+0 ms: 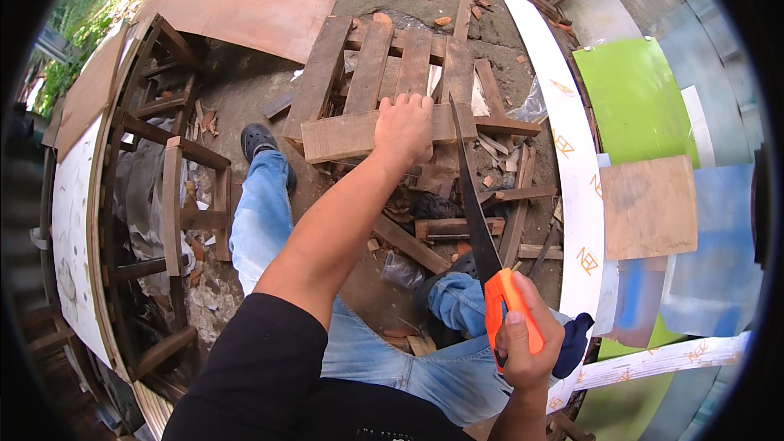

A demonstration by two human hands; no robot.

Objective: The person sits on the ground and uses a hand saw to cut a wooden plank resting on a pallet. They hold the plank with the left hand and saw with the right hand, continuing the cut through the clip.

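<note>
My left hand (406,126) is closed over a short wooden plank (336,137), pressing it down across a slatted wooden stand (371,65). My right hand (535,343) grips the orange handle of a handsaw (480,224). The dark blade points away from me and slants up to the plank's right end, a little right of my left fist. Whether the teeth touch the wood or have cut into it I cannot tell. My left fingertips are hidden behind the plank.
Wooden frames (175,196) stand at the left, beside a brown board (237,8). Scrap wood (523,196) and a clear plastic cup (403,269) lie near my feet. At the right are a long white panel (572,139), a green sheet (637,98) and a square plywood piece (651,207).
</note>
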